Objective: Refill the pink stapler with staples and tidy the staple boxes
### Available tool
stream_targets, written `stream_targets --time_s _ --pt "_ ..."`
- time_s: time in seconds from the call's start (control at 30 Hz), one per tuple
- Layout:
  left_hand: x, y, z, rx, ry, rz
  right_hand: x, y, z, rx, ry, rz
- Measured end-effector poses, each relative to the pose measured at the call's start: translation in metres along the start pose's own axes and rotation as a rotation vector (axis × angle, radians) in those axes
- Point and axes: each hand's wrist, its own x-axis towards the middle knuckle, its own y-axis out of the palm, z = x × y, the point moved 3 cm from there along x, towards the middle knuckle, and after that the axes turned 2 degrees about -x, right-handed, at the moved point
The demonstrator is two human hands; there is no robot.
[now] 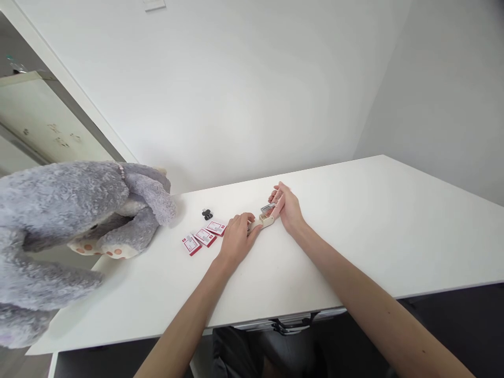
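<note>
A small cream stapler (266, 219) lies opened on the white table (354, 236), its metal inside showing. My left hand (238, 237) is closed on its near end and pins it to the table. My right hand (286, 208) curls around the raised far part, fingers pinched at the metal channel. Whether those fingers hold staples is too small to tell. Three small red-and-white boxes (204, 237) lie in a row just left of my left hand.
A small black object (207, 213) sits behind the boxes. A large grey plush toy (79, 210) covers the table's left end. The white wall runs behind the table, and the near edge drops to a dark floor.
</note>
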Motion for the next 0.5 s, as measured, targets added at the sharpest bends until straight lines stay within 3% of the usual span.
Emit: stream_targets --time_s 0.13,0.27,0.5 --pt "0.0 0.0 0.0 0.018 -0.015 0.009 0.015 -0.022 -0.002 0.003 -0.052 -0.199" --pt "0.0 0.001 0.001 0.02 -0.018 -0.012 0.02 -0.038 -0.001 -0.209 -0.138 -0.368" --pt "0.001 -0.005 -0.002 -0.005 -0.013 -0.076 0.016 -0.042 0.001 -0.483 -0.191 -0.391"
